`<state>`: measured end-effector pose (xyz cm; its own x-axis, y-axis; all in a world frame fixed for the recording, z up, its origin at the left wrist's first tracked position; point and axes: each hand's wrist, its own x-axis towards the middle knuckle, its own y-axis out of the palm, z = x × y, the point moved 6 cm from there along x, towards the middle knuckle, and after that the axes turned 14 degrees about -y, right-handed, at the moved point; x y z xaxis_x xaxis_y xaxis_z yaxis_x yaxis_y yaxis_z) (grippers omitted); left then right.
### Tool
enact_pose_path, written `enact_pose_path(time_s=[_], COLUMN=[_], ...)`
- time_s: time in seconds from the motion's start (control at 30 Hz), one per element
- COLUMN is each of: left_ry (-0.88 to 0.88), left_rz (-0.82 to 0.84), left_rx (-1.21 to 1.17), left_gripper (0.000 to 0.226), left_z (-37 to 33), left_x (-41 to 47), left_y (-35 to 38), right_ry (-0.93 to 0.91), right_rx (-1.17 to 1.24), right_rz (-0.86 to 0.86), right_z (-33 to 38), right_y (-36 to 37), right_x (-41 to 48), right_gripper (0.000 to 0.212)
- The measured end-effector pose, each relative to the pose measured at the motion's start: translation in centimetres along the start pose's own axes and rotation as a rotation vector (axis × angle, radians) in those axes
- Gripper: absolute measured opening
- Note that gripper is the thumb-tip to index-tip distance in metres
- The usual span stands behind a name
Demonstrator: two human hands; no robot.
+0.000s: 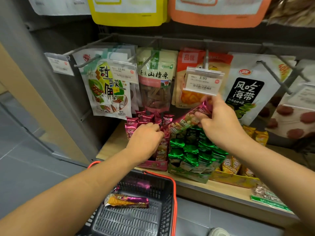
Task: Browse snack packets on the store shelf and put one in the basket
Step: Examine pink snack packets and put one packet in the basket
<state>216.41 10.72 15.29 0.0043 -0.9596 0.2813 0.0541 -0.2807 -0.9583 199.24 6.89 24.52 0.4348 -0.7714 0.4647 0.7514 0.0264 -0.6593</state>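
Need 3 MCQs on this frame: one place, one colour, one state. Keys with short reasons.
1. Where is the basket? A. below the shelf front edge B. hanging on a peg C. in the right hand
2. Colour of the stacked packets directly under the right hand? A. blue B. green C. white
3. The right hand is: A. idle B. pressing a price tag C. pinching a pink packet

1 A: it sits lower than the shelf board.
2 B: green foil shows under the wrist.
3 C: fingers close on its end.
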Motion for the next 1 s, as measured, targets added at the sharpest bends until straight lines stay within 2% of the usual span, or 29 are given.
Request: enact_pose_path(time_s=[0.17,0.33,0.43,0.47,0.53,0.6,0.63,0.7,0.8,0.87,1.0], left_ry=[-0.166,-0.197,-0.220,-0.252,-0.431,-0.624,-0.658,-0.618,-0.571,-0.591,-0.632], left_rz=[0.124,0.267,0.288,0.266,0.273,0.439,0.560,0.688,0.712,0.718,0.551], left_rx=[-0.101,-0.145,-0.281,-0.363,-0.634,-1.015,-1.109,-1.029,-0.802,-0.751,-0.883], left_gripper=[0.033,0.055,0.054,0.049,0.034,0.027,0.034,0.045,0.044,0.037,0.039], left_z=[0.8,0.8,1.0,1.1,1.8,1.8,1.4,0.9,0.9,1.5,3.2], left_x=[0.2,0.2,-0.2,-0.3,-1.1,-2.5,-3.5,-5.4,-7.9,-9.4,-11.5], left_y=[1.8,1.0,-0.9,-1.9,-4.1,-5.6,-6.3,-7.7,-9.3,-9.8,-10.5], right_ry=[0.039,0.028,-0.016,-0.017,0.041,0.176,0.233,0.282,0.283,0.279,0.308], right_rx=[0.124,0.227,0.290,0.306,0.416,0.614,0.704,0.849,0.985,1.037,1.070], right_rz=[-0.024,-0.169,-0.252,-0.254,-0.245,-0.226,-0.205,-0.151,-0.104,-0.078,0.025], right_z=[1.3,2.4,3.4,3.5,3.2,2.3,2.0,2.0,2.4,2.9,3.5], right_y=[-2.4,-5.5,-7.0,-7.0,-6.9,-6.4,-6.1,-5.8,-5.3,-4.9,-4.5], right_x=[-1.9,-4.9,-6.7,-7.0,-7.6,-8.1,-8.2,-8.4,-8.8,-9.1,-9.7], right_gripper=[0.029,0.034,0.034,0.035,0.035,0.032,0.029,0.026,0.028,0.030,0.034])
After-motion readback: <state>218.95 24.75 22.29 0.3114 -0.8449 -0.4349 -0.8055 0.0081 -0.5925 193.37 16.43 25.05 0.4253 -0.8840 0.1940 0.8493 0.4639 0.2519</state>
